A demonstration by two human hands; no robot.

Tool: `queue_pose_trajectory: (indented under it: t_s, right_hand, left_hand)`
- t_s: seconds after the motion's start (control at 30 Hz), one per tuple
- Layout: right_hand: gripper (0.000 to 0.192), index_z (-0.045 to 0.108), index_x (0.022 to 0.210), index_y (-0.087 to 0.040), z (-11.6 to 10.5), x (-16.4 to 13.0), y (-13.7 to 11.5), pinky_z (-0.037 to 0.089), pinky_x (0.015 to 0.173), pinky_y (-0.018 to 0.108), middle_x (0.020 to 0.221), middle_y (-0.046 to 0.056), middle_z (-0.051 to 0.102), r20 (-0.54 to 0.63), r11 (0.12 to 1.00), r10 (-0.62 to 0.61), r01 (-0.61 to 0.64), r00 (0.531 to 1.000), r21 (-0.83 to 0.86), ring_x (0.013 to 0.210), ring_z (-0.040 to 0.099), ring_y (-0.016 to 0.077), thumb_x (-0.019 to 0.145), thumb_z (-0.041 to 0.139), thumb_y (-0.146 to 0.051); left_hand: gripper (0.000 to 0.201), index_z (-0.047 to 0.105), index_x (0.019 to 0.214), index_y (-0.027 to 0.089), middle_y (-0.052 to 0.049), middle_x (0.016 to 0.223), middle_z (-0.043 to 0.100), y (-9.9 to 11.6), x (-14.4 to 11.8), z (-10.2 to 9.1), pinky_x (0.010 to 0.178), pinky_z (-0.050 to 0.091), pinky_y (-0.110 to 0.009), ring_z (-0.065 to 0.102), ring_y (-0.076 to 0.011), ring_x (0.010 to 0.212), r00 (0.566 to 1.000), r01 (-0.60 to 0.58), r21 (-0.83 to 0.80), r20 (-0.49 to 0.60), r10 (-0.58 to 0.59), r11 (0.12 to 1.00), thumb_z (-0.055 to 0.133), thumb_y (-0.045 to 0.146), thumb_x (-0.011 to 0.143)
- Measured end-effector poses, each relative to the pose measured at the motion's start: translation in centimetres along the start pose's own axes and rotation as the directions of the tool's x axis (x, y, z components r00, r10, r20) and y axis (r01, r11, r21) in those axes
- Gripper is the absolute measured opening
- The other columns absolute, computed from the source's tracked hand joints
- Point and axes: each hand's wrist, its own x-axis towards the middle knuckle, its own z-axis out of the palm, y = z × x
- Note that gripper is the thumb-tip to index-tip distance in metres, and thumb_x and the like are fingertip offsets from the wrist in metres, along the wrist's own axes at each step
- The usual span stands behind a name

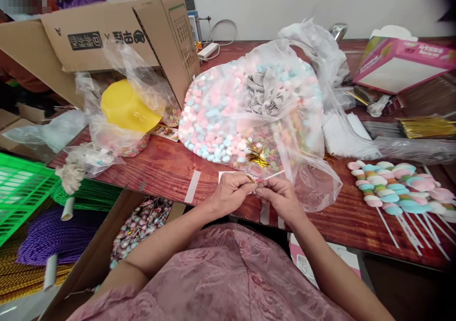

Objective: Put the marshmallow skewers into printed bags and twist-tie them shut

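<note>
Pink blouse [221, 283] nearest, both forearms reaching to 12 o'clock, left hand [230, 193] and right hand [281, 196] pinching one white stick [272, 174] at table [171, 169] edge, candy bag [249, 112] just beyond, carton [107, 36] print at 10 o'clock unreadable, pink box [402, 62] lettering blurred.

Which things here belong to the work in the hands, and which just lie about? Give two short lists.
In use: left hand and right hand, both pinching a small stick; marshmallow bag; gold tie; finished skewers.

Lying about: cardboard box; yellow bowl; pink box; green crate; power strip.
</note>
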Motion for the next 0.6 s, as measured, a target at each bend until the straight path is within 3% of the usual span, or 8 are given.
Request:
queue_pose_trajectory:
  t_s: [0.1, 0.2, 0.27, 0.33, 0.4, 0.43, 0.5, 0.6]
  right_hand:
    - [0.021, 0.065, 0.072, -0.017, -1.2, 0.1, -0.1, 0.036, 0.049, 0.023, 0.056, -0.004, 0.055, 0.187, 0.999, 0.005, 0.004, 0.982, -0.049, 0.049, 0.043, 0.0091, 0.075, 0.069, -0.037]
    - [0.016, 0.063, 0.076, -0.017, -2.0, -0.5, -0.3, 0.04, 0.058, 0.025, 0.065, -0.001, 0.06, 0.307, 0.926, -0.191, 0.275, 0.932, -0.258, 0.06, 0.052, 0.0116, 0.087, 0.06, -0.028]
    - [0.018, 0.062, 0.08, -0.017, -2.2, -1.2, -0.8, 0.041, 0.062, 0.026, 0.07, 0.002, 0.062, 0.416, 0.724, -0.4, 0.56, 0.817, -0.403, 0.065, 0.054, 0.0125, 0.093, 0.05, -0.02]
    - [0.022, 0.06, 0.084, -0.016, -2.0, -2.1, -1.5, 0.041, 0.063, 0.028, 0.071, 0.003, 0.06, 0.564, 0.418, -0.541, 0.781, 0.624, -0.464, 0.065, 0.052, 0.0134, 0.095, 0.041, -0.012]
    - [0.024, 0.06, 0.086, -0.015, -1.7, -2.9, -2.3, 0.042, 0.065, 0.031, 0.071, 0.004, 0.06, 0.684, 0.14, -0.581, 0.882, 0.441, -0.45, 0.066, 0.051, 0.0151, 0.094, 0.038, -0.008]
    - [0.024, 0.061, 0.086, -0.014, -1.6, -3.2, -2.7, 0.043, 0.066, 0.032, 0.071, 0.005, 0.06, 0.723, 0.043, -0.58, 0.9, 0.375, -0.433, 0.067, 0.052, 0.016, 0.093, 0.038, -0.008]
    - [0.024, 0.063, 0.087, -0.012, -1.3, -3.7, -3.2, 0.045, 0.068, 0.035, 0.073, 0.007, 0.061, 0.764, -0.071, -0.583, 0.918, 0.278, -0.389, 0.068, 0.054, 0.0174, 0.093, 0.04, -0.009]
    - [0.027, 0.065, 0.09, -0.008, -1.1, -4.0, -3.5, 0.047, 0.069, 0.038, 0.073, 0.01, 0.062, 0.787, -0.12, -0.584, 0.938, 0.198, -0.325, 0.07, 0.057, 0.0193, 0.092, 0.038, -0.01]
  left_hand:
    - [0.029, 0.057, 0.057, 0.014, 0.003, 0.059, 0.048, 0.5, 0.0, -0.6, 0.057, 0.033, -0.022, 0.043, -0.0088, 0.058, 0.991, 0.012, 0.097, 0.131, -0.025, 0.995, 0.056, 0.025, 0.084]
    - [0.026, 0.057, 0.055, 0.014, 0.004, 0.052, 0.046, 0.9, 0.1, -1.3, 0.05, 0.031, -0.021, 0.04, -0.0074, 0.052, 0.936, 0.22, 0.013, 0.279, -0.214, 0.976, 0.061, 0.026, 0.078]
    - [0.023, 0.06, 0.055, 0.014, 0.004, 0.049, 0.048, 1.1, 0.4, -1.7, 0.045, 0.032, -0.019, 0.04, -0.0067, 0.046, 0.827, 0.433, -0.076, 0.43, -0.362, 0.898, 0.066, 0.029, 0.072]
    - [0.017, 0.065, 0.059, 0.014, 0.003, 0.048, 0.054, 1.2, 0.6, -2.1, 0.041, 0.037, -0.019, 0.045, -0.0076, 0.042, 0.67, 0.609, -0.092, 0.591, -0.449, 0.788, 0.073, 0.028, 0.064]
    - [0.015, 0.07, 0.062, 0.014, 0.002, 0.05, 0.06, 1.0, 0.8, -2.3, 0.039, 0.044, -0.02, 0.05, -0.0096, 0.041, 0.521, 0.721, -0.069, 0.71, -0.474, 0.689, 0.077, 0.026, 0.056]
    - [0.015, 0.071, 0.063, 0.015, 0.001, 0.051, 0.061, 0.9, 0.9, -2.3, 0.037, 0.045, -0.021, 0.051, -0.0103, 0.041, 0.462, 0.754, -0.057, 0.753, -0.468, 0.654, 0.078, 0.024, 0.054]
    - [0.013, 0.072, 0.062, 0.016, 0.0, 0.05, 0.063, 0.6, 0.9, -2.2, 0.035, 0.047, -0.022, 0.053, -0.0116, 0.04, 0.375, 0.788, -0.037, 0.821, -0.431, 0.615, 0.079, 0.023, 0.053]
    - [0.012, 0.073, 0.06, 0.017, -0.001, 0.05, 0.064, 0.1, 1.0, -1.9, 0.033, 0.047, -0.023, 0.054, -0.0134, 0.039, 0.288, 0.777, -0.002, 0.891, -0.352, 0.63, 0.08, 0.024, 0.055]
